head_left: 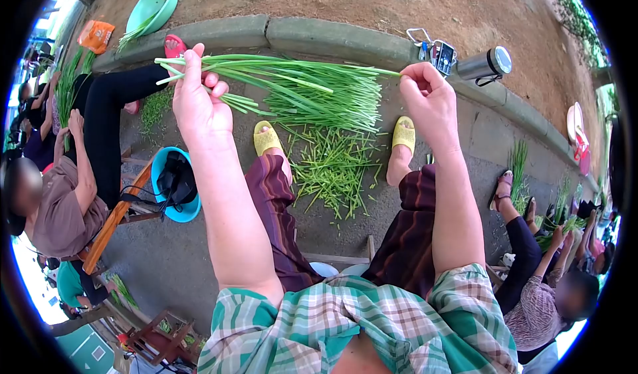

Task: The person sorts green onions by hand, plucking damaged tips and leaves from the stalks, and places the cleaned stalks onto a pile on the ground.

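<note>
My left hand (203, 105) is closed around a small bunch of long green stalks (286, 64) that look like chives. Between its finger and thumb, my right hand (428, 101) pinches the far end of one stalk, which stretches across from the left hand. Below them on the ground, a thick pile of similar stalks (332, 98) lies side by side between my feet. Nearer to me, short cut pieces (332, 175) are scattered loosely.
A stone kerb (332, 36) runs behind the pile, with a steel flask (480, 64) and keys near it. A blue bucket (158, 181) holding a black item stands at left. A green basin (156, 5) lies tilted beyond. Other people sit on both sides with stalks.
</note>
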Motion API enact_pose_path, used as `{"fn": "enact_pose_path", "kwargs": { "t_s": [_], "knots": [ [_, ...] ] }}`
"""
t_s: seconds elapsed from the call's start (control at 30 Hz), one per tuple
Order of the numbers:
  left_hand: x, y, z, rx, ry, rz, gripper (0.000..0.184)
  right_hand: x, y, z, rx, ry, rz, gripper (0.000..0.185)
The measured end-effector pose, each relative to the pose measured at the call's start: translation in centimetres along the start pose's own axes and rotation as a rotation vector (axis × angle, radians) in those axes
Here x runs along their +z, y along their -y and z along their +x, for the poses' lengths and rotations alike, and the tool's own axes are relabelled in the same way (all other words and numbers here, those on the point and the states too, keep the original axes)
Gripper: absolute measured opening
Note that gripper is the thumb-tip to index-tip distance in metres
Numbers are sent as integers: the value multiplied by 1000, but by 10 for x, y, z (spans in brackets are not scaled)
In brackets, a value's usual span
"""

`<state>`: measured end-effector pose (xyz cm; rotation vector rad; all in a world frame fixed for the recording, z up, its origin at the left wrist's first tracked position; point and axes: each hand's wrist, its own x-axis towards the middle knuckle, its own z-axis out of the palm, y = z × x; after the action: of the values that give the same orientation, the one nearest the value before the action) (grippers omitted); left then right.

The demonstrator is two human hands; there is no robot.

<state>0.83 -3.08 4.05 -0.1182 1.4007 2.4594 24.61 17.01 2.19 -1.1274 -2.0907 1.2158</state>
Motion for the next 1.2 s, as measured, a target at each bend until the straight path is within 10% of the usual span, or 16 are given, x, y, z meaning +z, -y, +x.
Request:
{"fn": "enact_pose_path", "kwargs": {
  "t_s": [0.3, 0.7, 1.2],
  "knots": [
    [-8, -4, 2, 21, -3, -31, 28, -2, -12, 9, 258, -67, 717, 6],
    [-11, -3, 7, -5, 6, -54, 30, 15, 7, -19, 361, 624, 479, 24],
    [6, 8, -5, -99, 64, -78, 33, 35, 16, -21, 394, 503, 705, 30]
  ]
}}
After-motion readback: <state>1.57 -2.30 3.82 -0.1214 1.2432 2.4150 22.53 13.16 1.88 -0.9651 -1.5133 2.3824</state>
